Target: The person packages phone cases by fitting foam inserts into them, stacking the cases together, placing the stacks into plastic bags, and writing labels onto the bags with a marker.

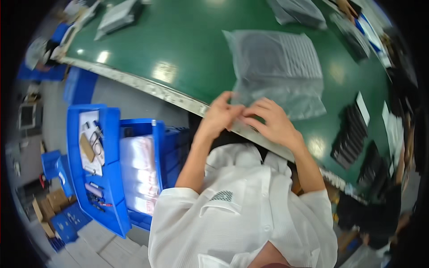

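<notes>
A clear plastic bag [277, 67] with a dark flat item inside lies on the green table [178, 49], its open end toward me. My left hand [220, 115] and my right hand [270, 120] meet at the bag's near edge by the table rim, fingers pinching the plastic there. Both forearms rise from my white coat at the bottom.
Blue bins [109, 165] stand at my left, one with small tools, one with stacked clear bags [137, 172]. Black trays [353, 134] lie at the table's right. More bagged items [297, 11] sit farther along. Another person [375, 214] is at right.
</notes>
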The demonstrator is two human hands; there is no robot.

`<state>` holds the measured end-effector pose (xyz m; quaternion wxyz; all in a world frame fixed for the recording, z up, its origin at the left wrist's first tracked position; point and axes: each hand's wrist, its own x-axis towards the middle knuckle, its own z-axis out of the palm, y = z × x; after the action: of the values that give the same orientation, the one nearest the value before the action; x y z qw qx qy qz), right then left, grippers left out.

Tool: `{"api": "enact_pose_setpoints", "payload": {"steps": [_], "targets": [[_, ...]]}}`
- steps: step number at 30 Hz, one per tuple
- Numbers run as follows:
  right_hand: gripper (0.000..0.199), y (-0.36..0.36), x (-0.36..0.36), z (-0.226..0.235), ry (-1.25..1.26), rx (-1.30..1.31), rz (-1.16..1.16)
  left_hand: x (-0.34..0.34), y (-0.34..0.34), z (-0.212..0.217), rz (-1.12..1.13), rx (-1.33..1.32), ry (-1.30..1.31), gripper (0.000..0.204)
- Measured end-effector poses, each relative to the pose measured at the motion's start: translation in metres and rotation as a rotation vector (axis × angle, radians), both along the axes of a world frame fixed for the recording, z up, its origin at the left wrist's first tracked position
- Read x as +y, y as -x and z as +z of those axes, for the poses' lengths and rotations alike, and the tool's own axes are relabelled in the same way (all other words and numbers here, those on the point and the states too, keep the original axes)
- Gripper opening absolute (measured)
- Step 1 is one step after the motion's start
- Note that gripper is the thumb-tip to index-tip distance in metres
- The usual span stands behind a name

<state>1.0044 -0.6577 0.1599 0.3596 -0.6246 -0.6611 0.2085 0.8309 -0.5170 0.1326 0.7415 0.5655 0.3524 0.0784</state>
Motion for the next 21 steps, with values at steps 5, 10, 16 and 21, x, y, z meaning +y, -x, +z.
{"api": "enact_pose_setpoints", "payload": {"steps": [5, 10, 16, 21], "targets": [[0.015, -0.015, -0.014, -0.013, 0.029, -0.06, -0.04, -0.005, -0.025, -0.015, -0.011, 0.012, 0.032, 0.088], [0.018, 0.006, 0.007, 0.0, -0.028, -0.204, 0.053, 0.002, -0.002, 0.001, 0.041, 0.07, -0.053, 0.07], [0.013, 0.005, -0.025, -0.008, 0.072, -0.182, 0.123, -0.025, -0.009, -0.032, 0.078, -0.044, -0.12, 0.046], [0.018, -0.023, -0.104, -0.008, 0.246, -0.177, 0.197, -0.019, 0.017, -0.008, 0.064, 0.036, -0.178, 0.047]]}}
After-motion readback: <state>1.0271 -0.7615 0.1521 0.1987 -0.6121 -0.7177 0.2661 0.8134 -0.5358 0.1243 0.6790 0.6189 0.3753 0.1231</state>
